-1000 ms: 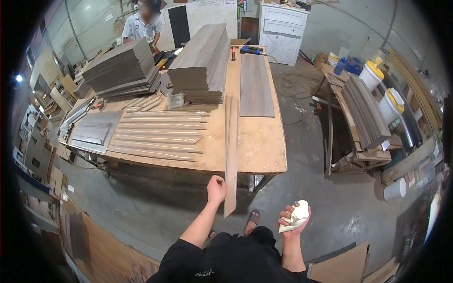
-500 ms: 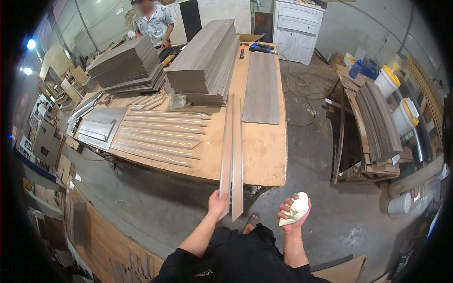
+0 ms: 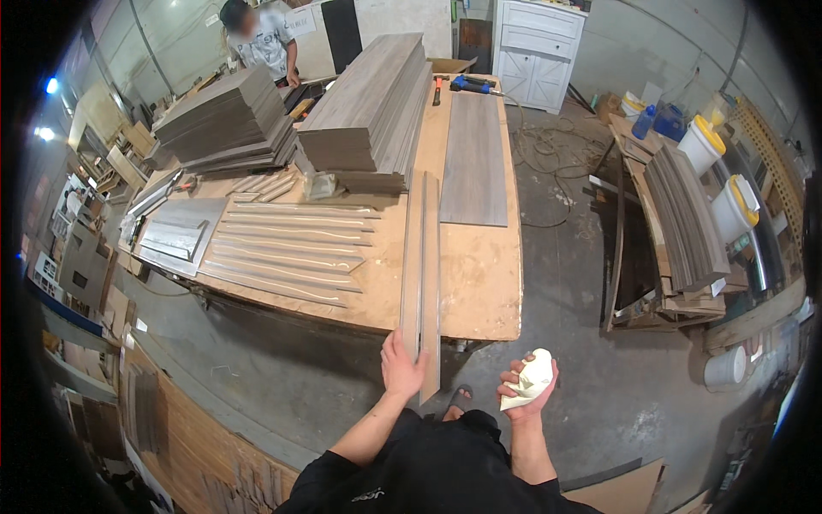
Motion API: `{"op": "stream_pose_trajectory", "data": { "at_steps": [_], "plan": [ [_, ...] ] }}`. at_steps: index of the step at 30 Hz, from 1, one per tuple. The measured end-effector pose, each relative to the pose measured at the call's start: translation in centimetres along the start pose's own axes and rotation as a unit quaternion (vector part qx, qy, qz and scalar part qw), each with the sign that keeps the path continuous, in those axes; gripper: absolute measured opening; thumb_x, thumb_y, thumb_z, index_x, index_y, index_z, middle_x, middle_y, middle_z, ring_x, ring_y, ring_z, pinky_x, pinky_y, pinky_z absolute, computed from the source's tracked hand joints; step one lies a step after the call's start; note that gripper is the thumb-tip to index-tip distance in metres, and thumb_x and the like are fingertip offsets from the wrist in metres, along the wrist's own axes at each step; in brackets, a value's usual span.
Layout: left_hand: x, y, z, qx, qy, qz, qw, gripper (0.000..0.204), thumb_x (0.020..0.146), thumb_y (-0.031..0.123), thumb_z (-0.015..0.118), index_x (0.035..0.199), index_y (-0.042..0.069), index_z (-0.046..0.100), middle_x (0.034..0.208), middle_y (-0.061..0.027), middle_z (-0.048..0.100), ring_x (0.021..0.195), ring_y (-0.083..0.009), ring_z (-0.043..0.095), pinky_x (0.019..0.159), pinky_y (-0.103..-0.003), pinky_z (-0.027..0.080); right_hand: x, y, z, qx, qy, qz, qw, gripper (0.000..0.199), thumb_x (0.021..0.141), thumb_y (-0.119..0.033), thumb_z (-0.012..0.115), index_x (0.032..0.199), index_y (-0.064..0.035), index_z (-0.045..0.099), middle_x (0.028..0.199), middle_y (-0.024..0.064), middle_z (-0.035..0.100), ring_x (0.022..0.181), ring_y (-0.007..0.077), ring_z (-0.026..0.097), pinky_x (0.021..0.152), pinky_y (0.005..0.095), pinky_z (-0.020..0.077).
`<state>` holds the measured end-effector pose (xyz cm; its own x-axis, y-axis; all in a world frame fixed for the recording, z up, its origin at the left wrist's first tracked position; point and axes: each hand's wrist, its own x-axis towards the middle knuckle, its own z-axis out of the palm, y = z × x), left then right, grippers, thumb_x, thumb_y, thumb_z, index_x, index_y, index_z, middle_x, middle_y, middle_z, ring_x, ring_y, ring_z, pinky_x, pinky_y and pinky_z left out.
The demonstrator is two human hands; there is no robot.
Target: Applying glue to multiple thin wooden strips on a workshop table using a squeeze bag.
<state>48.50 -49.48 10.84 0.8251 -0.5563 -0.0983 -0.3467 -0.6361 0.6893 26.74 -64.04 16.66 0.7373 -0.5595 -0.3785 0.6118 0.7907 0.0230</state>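
Observation:
My left hand (image 3: 402, 368) straddles the near end of a long, narrow wood-grain strip (image 3: 413, 274), fingers along its left edge and thumb at its right; the hand covers that end. Alongside it lies a second strip (image 3: 431, 291), its pointed near end jutting past the table edge. Off the table to the right, my right hand (image 3: 524, 411) is closed round a crumpled, cream-coloured soft bag (image 3: 533, 375). Several shorter strips (image 3: 282, 253), with pale wavy beads along them, lie side by side left of the long ones.
The worktable (image 3: 479, 283) bears a tall stack of boards (image 3: 364, 94), a lower stack (image 3: 223, 120), a single grey board (image 3: 475, 163) and a blue power tool (image 3: 473, 84). A person (image 3: 265, 43) stands behind it. Buckets (image 3: 736, 210) and stacked boards (image 3: 681, 218) are at right.
My left hand has shifted slightly up along the strip and turned its back upward. My right hand, with the bag, has moved a little left. The person behind leans further left.

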Motion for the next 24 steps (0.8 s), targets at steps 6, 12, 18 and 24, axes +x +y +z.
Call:
{"op": "stream_pose_trajectory", "data": {
  "at_steps": [6,12,18,24],
  "plan": [
    [-0.8,2.0,-0.5,0.137,-0.032,0.056,0.988,0.084,0.082,0.042,0.071,0.153,0.015,0.034,0.159,-0.0183,0.022,0.136,-0.0442,0.031,0.103,-0.057,0.042,0.7,0.3,0.4,-0.002,0.018,0.000,1.000,0.047,0.093,-0.062,0.047,0.099,-0.0175,0.063,0.082,0.0035,0.055,0.064,0.0199,0.045,0.046,0.0316,0.0354],
    [-0.4,-0.3,-4.8,0.177,-0.050,0.086,0.979,0.082,0.080,0.041,0.072,0.150,0.013,0.041,0.159,-0.0184,0.026,0.126,-0.0428,0.043,0.095,-0.054,0.049,1.4,0.6,-0.1,-0.021,-0.048,0.029,0.998,0.050,0.092,-0.063,0.049,0.104,-0.0173,0.065,0.088,0.0032,0.058,0.075,0.0196,0.053,0.054,0.0324,0.0414],
    [-0.1,-0.7,-3.2,0.195,-0.067,0.102,0.973,0.089,0.080,0.040,0.073,0.154,0.011,0.033,0.160,-0.0180,0.024,0.132,-0.0467,0.038,0.098,-0.058,0.048,3.1,2.9,1.9,-0.015,0.019,0.003,1.000,0.049,0.093,-0.063,0.046,0.103,-0.0190,0.064,0.087,0.0052,0.063,0.068,0.0217,0.054,0.048,0.0324,0.0399],
    [0.3,-2.3,-4.0,0.143,-0.059,0.090,0.984,0.087,0.082,0.039,0.073,0.153,0.008,0.032,0.160,-0.0156,0.025,0.139,-0.0463,0.032,0.105,-0.059,0.041,5.9,4.7,1.9,-0.178,0.049,-0.036,0.982,0.051,0.091,-0.067,0.051,0.109,-0.0212,0.064,0.090,0.0032,0.066,0.074,0.0192,0.061,0.049,0.0304,0.0434]
  ]
}}
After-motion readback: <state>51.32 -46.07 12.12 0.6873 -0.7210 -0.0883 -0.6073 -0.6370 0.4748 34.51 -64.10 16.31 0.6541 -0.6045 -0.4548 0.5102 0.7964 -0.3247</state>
